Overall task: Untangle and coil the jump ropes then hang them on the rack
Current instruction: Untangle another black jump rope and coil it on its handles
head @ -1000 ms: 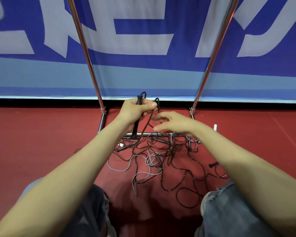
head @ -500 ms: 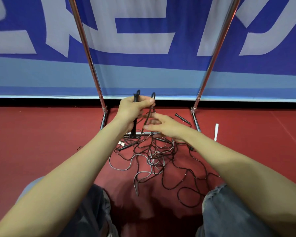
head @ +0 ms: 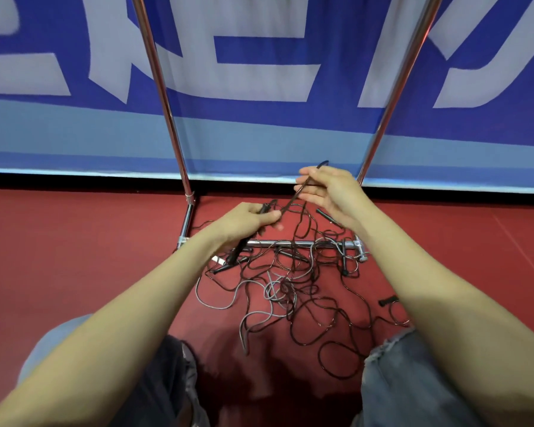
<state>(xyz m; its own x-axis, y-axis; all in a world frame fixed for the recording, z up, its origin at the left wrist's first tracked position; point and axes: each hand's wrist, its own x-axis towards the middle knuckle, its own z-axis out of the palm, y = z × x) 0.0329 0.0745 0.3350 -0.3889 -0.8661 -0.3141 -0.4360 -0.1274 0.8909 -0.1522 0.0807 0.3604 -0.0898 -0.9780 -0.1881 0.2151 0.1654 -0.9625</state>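
A tangle of black and grey jump ropes (head: 290, 291) lies on the red floor in front of my knees. My left hand (head: 247, 221) grips a black jump rope handle (head: 239, 251) that slants down to the left. My right hand (head: 327, 192) is raised higher and pinches the black cord (head: 293, 200) that runs taut from the left hand up past its fingers. The chrome rack (head: 290, 243) stands behind the pile, its base bar on the floor and two uprights rising out of view.
Loose black handles lie at the right (head: 388, 301) and behind the base bar (head: 324, 214). A blue banner wall (head: 259, 134) closes off the back. My knees in jeans (head: 413, 380) frame the pile at the bottom.
My left hand dropped lower with the handle. My right hand rose up and to the right, taking hold of the cord and drawing it taut.
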